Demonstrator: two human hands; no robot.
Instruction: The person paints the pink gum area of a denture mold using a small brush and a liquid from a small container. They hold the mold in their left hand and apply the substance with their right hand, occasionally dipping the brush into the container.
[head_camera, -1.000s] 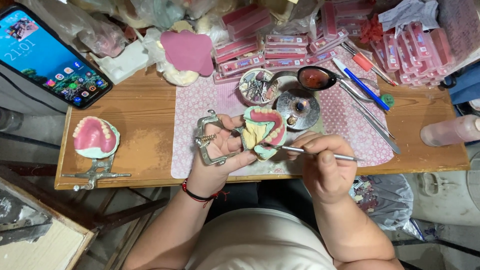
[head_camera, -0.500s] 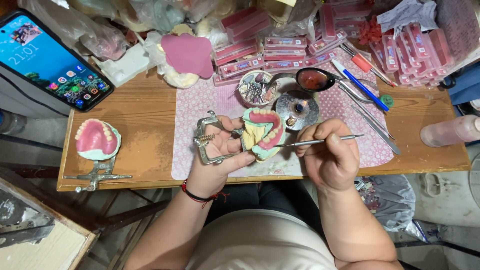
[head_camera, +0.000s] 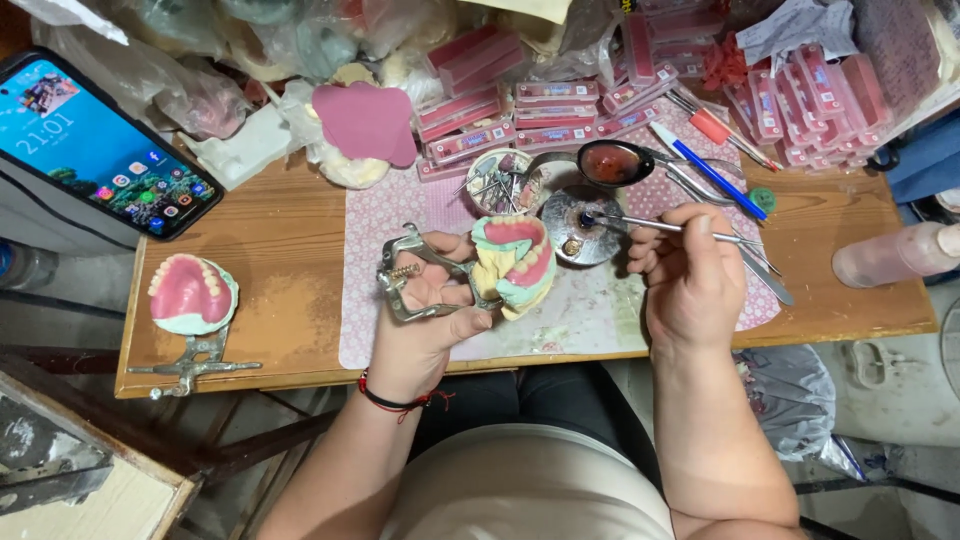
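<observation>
From the head view, the left hand (head_camera: 430, 320) grips a metal articulator (head_camera: 405, 275) carrying a denture model (head_camera: 515, 262) above the pink mat (head_camera: 400, 215) on the worktop (head_camera: 270, 260). The right hand (head_camera: 690, 280) pinches a thin tool (head_camera: 665, 227), tip in a round metal dish (head_camera: 575, 225).

Left hand (head_camera: 425, 325) covers part of the metal articulator frame (head_camera: 405, 275), so its lower bar is hidden behind the fingers. The tip of the thin metal instrument (head_camera: 660, 226) meets the round metal dish (head_camera: 580, 225); what it touches there is too small to tell. The small tools in the glass bowl (head_camera: 500, 182) blur together. The phone (head_camera: 90, 150) and the pink bottle (head_camera: 895, 255) are cut by the picture's edges.
</observation>
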